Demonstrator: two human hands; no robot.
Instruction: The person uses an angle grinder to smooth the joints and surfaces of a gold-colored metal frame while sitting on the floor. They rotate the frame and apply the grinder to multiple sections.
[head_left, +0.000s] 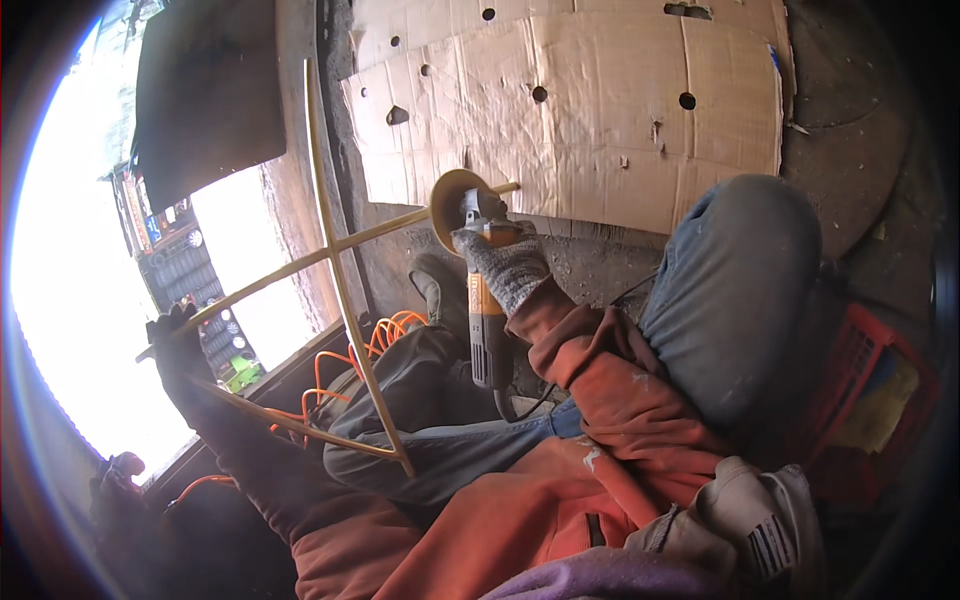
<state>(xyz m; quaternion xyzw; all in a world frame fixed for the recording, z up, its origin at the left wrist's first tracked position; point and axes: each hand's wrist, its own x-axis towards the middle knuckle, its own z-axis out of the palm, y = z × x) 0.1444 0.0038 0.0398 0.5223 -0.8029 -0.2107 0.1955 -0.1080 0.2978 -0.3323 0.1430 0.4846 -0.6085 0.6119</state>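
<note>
My right hand (505,264), in a grey speckled glove, is wrapped round an orange and black angle grinder (485,335). Its round tan disc (447,212) faces left and overlaps a yellowish rod of a crossed frame (330,252); whether disc and rod touch, I cannot tell. That rod's short far end shows just past the disc, above the edge of the cardboard. At the left, my left hand (178,345) looks dark against the bright light. It is closed on the frame near the other end of the same rod. The frame slants in front of my bent legs.
Flattened cardboard (600,110) with several holes lies ahead. An orange coiled hose (325,370) runs behind the frame, near a dark shoe (440,290). The grinder's cord (525,408) loops beside my leg. A red plastic crate (850,390) stands at right, a dark panel (210,95) at upper left.
</note>
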